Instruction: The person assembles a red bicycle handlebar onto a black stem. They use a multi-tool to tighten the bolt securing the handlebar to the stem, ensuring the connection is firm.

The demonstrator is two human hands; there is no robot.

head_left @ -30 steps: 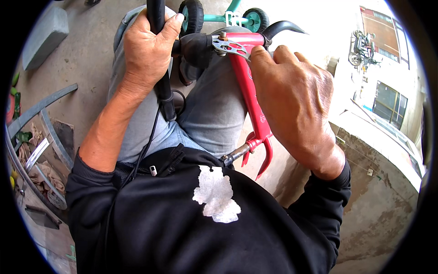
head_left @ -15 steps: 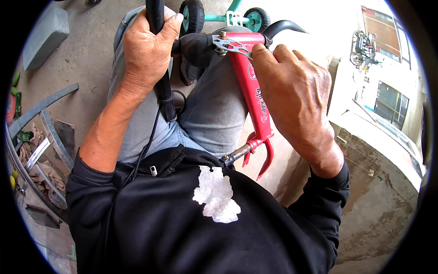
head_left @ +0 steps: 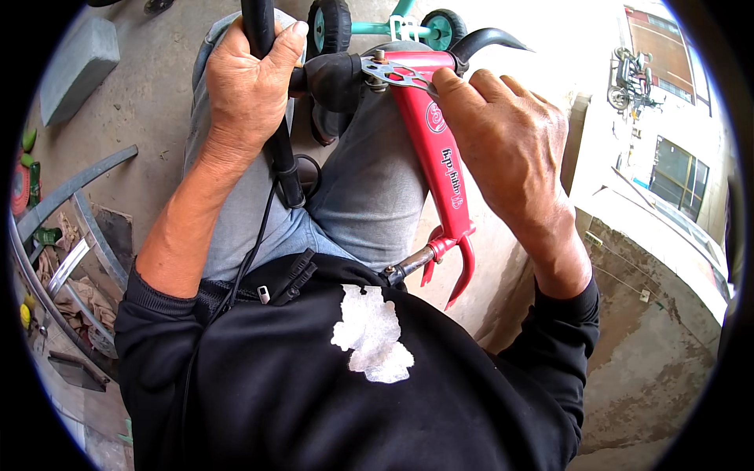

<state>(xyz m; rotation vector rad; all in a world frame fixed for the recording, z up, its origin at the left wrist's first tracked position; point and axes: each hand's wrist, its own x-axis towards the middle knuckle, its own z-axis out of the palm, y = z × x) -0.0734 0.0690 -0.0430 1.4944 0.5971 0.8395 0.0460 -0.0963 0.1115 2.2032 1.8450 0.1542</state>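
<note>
Across my lap lies the red frame (head_left: 428,149) of a small child's bike, with a curved black part (head_left: 491,43) at its far end. My left hand (head_left: 250,94) is closed around a black tube (head_left: 258,27) beside a rounded black piece (head_left: 338,81). My right hand (head_left: 506,133) grips a flat silver wrench (head_left: 398,74) with cutouts, fingers curled over its right end. The wrench's other end sits by a bolt (head_left: 378,56) at the top of the red frame. My palm hides part of the wrench.
Beyond my knees stands a teal wheeled frame with a black wheel (head_left: 330,29). A grey block (head_left: 78,71) rests on the floor at far left. Curved metal strips (head_left: 75,188) and cloth lie at left. A concrete ledge (head_left: 652,259) runs along the right.
Both hands keep their grips. The wrench and the bolt end have shifted slightly left and up, and my right hand has moved very little.
</note>
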